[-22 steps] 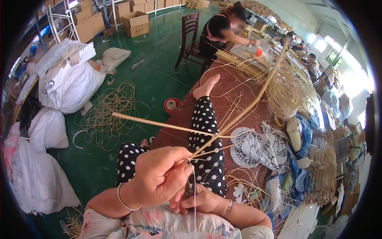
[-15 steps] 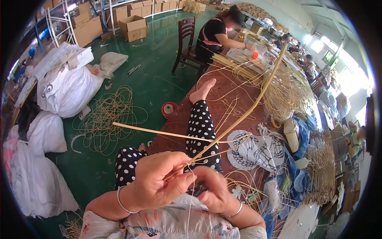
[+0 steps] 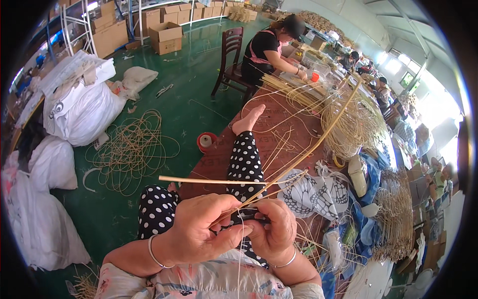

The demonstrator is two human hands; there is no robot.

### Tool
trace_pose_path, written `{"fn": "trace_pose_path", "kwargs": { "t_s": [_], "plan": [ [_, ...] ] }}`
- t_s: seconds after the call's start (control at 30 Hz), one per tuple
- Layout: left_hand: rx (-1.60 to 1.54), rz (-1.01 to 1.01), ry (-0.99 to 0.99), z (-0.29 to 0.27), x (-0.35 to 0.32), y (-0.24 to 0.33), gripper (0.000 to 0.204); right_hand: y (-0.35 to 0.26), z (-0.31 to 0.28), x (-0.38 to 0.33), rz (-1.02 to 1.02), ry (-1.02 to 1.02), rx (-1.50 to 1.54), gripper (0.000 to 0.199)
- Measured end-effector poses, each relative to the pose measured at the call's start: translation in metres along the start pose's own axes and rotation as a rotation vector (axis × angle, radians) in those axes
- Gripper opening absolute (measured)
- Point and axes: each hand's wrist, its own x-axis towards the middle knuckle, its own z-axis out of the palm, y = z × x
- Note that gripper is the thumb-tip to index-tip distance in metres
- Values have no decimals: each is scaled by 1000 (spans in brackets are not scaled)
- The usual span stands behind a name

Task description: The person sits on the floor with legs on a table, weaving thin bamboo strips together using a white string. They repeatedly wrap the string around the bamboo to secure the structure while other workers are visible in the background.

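My left hand (image 3: 204,226) is closed round the lower ends of thin bamboo strips. A long bamboo strip (image 3: 318,140) slants up and away to the right from the grip, with a finer strip beside it. A shorter pale strip (image 3: 209,180) crosses it and points left. White thread (image 3: 240,254) meets the strips at my left fingertips and hangs down toward my lap. Close beside, my right hand (image 3: 273,229) is closed, its thumb against the left thumb tip, pinching at the thread; its fingers partly hide the contact.
My leg in dotted trousers lies along a reddish-brown board (image 3: 279,117). Patterned white wing-shaped pieces (image 3: 313,192), bundled strips (image 3: 351,119) and wire-like stems (image 3: 396,214) lie right. Coiled strips (image 3: 132,154), a red spool holder (image 3: 206,142) and white sacks (image 3: 82,114) are left. A co-worker sits ahead.
My right hand has come up and in against the left hand, its fingers curling inward. The short strip has swung level, its left end lower. The view has shifted slightly.
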Motion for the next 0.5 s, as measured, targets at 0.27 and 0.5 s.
{"fn": "trace_pose_path", "kwargs": {
  "t_s": [0.27,0.5],
  "plan": [
    [-3,-11,-2,0,0,0,31,-1,0,5,20,-16,-11,38],
    [-11,-29,5,3,-3,-1,31,3,5,7,-79,35,-17,35]
  ]
}}
